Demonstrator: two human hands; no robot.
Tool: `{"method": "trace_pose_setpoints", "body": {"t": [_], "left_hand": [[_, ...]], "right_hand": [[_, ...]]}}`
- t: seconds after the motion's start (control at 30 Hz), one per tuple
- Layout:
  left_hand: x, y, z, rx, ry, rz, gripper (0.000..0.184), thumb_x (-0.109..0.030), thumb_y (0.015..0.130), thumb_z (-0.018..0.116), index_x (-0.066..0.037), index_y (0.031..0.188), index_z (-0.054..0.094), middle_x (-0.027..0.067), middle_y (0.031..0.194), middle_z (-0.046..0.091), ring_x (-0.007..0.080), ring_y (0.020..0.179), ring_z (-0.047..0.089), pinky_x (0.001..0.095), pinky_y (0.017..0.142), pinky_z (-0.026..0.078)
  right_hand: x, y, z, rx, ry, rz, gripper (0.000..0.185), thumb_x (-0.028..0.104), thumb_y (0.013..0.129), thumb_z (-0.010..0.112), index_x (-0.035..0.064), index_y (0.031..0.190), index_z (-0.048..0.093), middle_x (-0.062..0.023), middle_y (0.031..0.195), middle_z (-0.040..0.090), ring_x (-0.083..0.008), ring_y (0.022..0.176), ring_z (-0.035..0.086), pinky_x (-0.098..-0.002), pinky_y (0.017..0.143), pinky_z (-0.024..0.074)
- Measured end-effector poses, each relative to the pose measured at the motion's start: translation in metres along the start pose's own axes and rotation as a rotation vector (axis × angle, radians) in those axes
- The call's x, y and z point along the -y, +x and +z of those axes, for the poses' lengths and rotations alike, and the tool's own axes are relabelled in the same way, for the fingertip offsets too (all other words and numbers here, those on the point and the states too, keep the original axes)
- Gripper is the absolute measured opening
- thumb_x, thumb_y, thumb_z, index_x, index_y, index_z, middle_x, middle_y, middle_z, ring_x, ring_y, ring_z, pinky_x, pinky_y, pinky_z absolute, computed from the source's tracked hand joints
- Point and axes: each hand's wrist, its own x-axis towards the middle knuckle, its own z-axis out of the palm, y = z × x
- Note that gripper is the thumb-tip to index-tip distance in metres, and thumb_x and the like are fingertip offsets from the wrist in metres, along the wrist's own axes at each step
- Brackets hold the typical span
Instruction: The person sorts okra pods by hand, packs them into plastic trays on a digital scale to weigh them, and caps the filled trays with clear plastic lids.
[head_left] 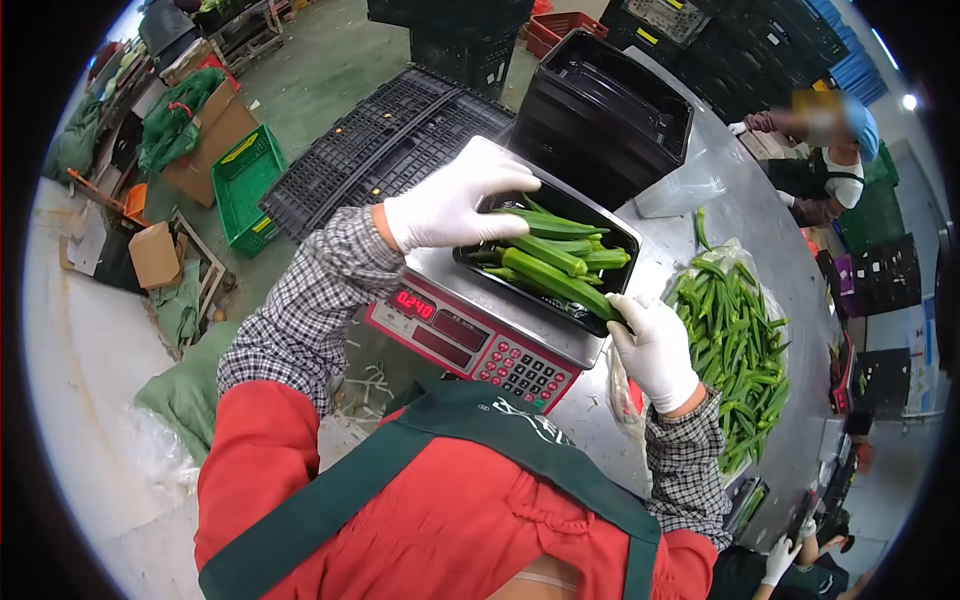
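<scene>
On the scale [482, 338]: 1 black tray [624, 242] holding okra pods [560, 256]; display [413, 304] reads 0.240. Left hand [452, 208] spread, thumb and fingers apart, at tray's left end. Right hand [654, 345] curled at a pod's tip, opposite end; cannot tell whether pinching.

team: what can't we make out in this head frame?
All in the head view:
Floor of the black tray: mostly covered by the okra.
Left hand: palm hidden by the back of the hand.
Right hand: palm likewise turned away from the camera.
Scale keypad: lettering too small to read.
Co-worker's gloved hand, lower right: its arm is cut off by the bottom edge.
</scene>
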Motion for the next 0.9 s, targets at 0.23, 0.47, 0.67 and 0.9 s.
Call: {"method": "trace_pose_setpoints", "body": {"t": [0.23, 0.47, 0.67, 0.9], "left_hand": [[-0.005, 0.019, 0.050, 0.239, -0.061, -0.113, 0.048, -0.026, 0.080, 0.066, -0.003, 0.121, 0.054, 0.0161, 0.120, 0.054, 0.0293, 0.112, 0.050, 0.0364, 0.099, 0.038], [-0.009, 0.024, 0.003, -0.134, -0.259, -0.144, 0.037, -0.012, 0.080, 0.067, -0.001, 0.114, 0.059, 0.0115, 0.112, 0.060, 0.0212, 0.106, 0.056, 0.0309, 0.092, 0.043], [0.007, -0.007, -0.038, -0.262, -0.284, -0.456, 0.029, -0.006, 0.084, 0.060, 0.001, 0.112, 0.060, 0.0097, 0.112, 0.061, 0.0178, 0.105, 0.056, 0.0290, 0.094, 0.040], [0.006, 0.005, -0.035, -0.211, -0.047, -0.300, 0.030, -0.007, 0.082, 0.063, 0.001, 0.111, 0.060, 0.0129, 0.113, 0.061, 0.0212, 0.107, 0.056, 0.0303, 0.095, 0.041]], "right_hand": [[0.014, 0.021, 0.023, -0.025, -0.082, -0.049, 0.024, 0.010, 0.073, 0.065, 0.0061, 0.096, 0.061, -0.0110, 0.079, 0.058, -0.0303, 0.074, 0.058, -0.0388, 0.066, 0.0470], [-0.013, -0.002, -0.012, -0.175, 0.260, 0.070, 0.020, 0.003, 0.078, 0.061, 0.0025, 0.097, 0.063, -0.0097, 0.085, 0.063, -0.0225, 0.071, 0.059, -0.0299, 0.065, 0.0466], [-0.110, -0.106, -0.049, -0.428, 0.781, 0.835, 0.022, 0.004, 0.083, 0.057, -0.0024, 0.103, 0.062, -0.0016, 0.086, 0.063, -0.0096, 0.071, 0.055, -0.0206, 0.067, 0.0444], [-0.178, -0.150, 0.002, -0.400, 0.210, 0.832, 0.034, 0.012, 0.084, 0.060, -0.0032, 0.114, 0.057, -0.0127, 0.113, 0.058, -0.0202, 0.104, 0.055, -0.0297, 0.090, 0.0427]]}}
